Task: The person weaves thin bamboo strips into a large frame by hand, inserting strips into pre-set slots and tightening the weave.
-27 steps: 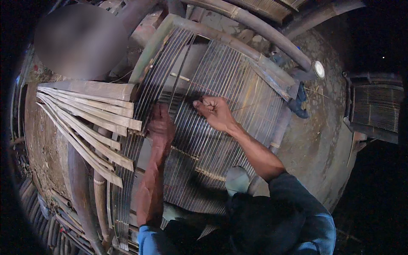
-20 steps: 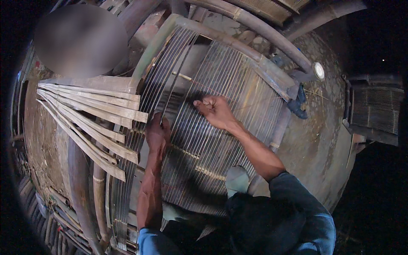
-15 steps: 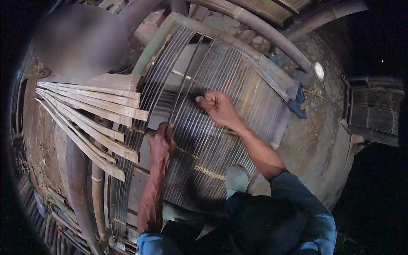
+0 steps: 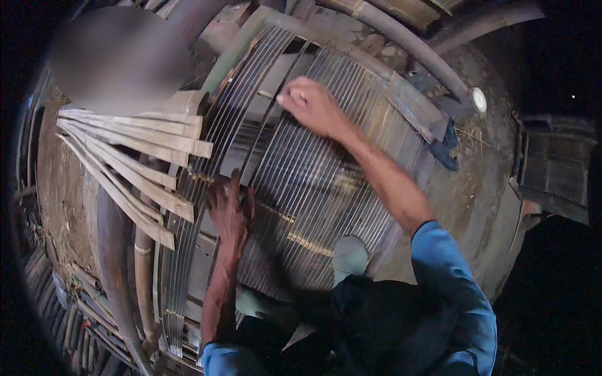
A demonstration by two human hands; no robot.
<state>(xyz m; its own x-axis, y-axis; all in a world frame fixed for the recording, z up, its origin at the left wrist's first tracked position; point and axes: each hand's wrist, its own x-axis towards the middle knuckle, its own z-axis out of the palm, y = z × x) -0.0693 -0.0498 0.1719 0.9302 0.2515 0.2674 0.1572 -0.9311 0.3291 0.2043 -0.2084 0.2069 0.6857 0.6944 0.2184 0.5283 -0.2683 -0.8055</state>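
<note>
A panel of thin parallel slats (image 4: 313, 182) lies in front of me, set within a thick bamboo frame (image 4: 232, 59). My left hand (image 4: 229, 207) rests on the slats left of the middle, its fingers apart beside a wider gap. Over the upper part of the panel, my right hand (image 4: 310, 106) is raised with its fingers curled closed; whatever they may hold is hidden. Short pale cross pieces (image 4: 310, 244) run under the slats below the hands.
Several pale flat split-bamboo strips (image 4: 141, 141) fan out at the left. Thick bamboo poles (image 4: 116, 250) lie below them. Dark boots (image 4: 446, 150) stand on the floor at the right, near a pole with a white round end (image 4: 478, 100). A blurred patch hides the upper left.
My right hand has moved up and slightly left, away from the middle of the slats. My left hand has shifted slightly left and its fingers have loosened. The view has tilted a little.
</note>
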